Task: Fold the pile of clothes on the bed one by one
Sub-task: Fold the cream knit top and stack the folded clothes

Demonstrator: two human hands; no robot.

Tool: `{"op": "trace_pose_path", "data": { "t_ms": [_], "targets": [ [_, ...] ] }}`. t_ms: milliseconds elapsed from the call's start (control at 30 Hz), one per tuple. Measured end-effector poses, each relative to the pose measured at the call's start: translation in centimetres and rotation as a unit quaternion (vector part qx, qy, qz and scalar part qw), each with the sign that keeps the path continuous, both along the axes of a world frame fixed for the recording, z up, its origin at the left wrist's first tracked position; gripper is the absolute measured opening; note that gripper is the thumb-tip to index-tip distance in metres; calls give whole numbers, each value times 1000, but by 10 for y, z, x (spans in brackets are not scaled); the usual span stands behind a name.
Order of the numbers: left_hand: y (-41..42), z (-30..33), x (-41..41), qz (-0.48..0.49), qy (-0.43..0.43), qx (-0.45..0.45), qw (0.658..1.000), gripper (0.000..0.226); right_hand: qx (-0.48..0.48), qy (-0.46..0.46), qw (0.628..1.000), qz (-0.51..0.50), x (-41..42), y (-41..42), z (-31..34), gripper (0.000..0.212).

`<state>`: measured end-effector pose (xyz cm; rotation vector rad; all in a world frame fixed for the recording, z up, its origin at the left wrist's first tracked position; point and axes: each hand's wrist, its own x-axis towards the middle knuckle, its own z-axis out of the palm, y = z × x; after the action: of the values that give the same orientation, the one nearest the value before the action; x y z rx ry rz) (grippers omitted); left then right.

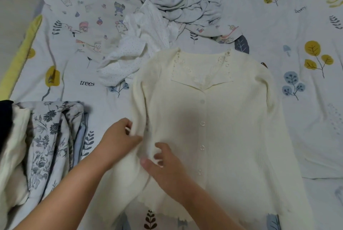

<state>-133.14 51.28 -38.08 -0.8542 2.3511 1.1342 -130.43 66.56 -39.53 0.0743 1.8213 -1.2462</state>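
A cream knit cardigan (219, 118) with buttons and a lace collar lies flat, front up, on the bed. My left hand (118, 140) pinches the fabric of its left sleeve near the side seam. My right hand (165, 164) rests on the cardigan just right of that, fingers curled on the same sleeve fabric. Behind the cardigan lies the unfolded pile: a white dotted garment (137, 51), a pale grey garment (178, 1) and a cartoon-print cloth (89, 20).
The bed sheet (300, 31) is white with tree and leaf prints. A stack of folded clothes (48, 137), floral on top, sits at the left. A yellow-edged pillow or blanket (20, 57) runs along the far left.
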Motion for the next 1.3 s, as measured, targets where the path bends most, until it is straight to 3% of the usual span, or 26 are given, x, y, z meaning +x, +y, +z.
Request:
{"op": "trace_pose_path", "data": {
  "t_ms": [33,100,200,267,367,467,533,600,733,833,933,1100,1200,1300],
  "targets": [
    [8,11,-3,8,5,41,999,24,-73,-66,994,-43,-1,-6,7,53],
    [24,30,-10,24,7,117,993,37,-143,-82,982,-95,-1,-14,13,47],
    [43,47,-23,-25,21,196,980,13,-181,-40,964,-189,-17,-1,22,44],
    [50,54,-34,-58,38,240,968,15,-188,-51,954,-227,-31,23,26,42],
    [44,36,-52,-105,79,126,983,16,-75,-68,960,-261,-49,69,18,22],
    [28,1,-76,-150,117,-66,980,18,180,-10,966,-183,-60,99,-6,37],
    [20,-16,-95,-176,163,-156,958,20,366,67,922,-107,-61,101,-14,48],
    [15,-24,-115,-206,200,-212,934,24,449,156,875,-93,-57,95,-9,53],
    [20,-35,-154,-334,215,-240,886,38,388,212,897,18,-49,74,-9,44],
    [27,-49,-176,-417,133,-248,864,40,388,188,893,131,-43,63,-17,41],
    [29,-49,-194,-458,72,-280,841,25,398,179,887,152,-47,68,-16,42],
    [11,-29,-219,-460,102,-287,834,29,441,186,870,121,-50,91,2,42],
    [-1,-21,-231,-484,99,-336,802,24,488,165,854,71,-50,107,0,22],
    [-9,-26,-231,-520,82,-364,769,22,507,217,834,-1,-52,126,-13,18]
  ]
}}
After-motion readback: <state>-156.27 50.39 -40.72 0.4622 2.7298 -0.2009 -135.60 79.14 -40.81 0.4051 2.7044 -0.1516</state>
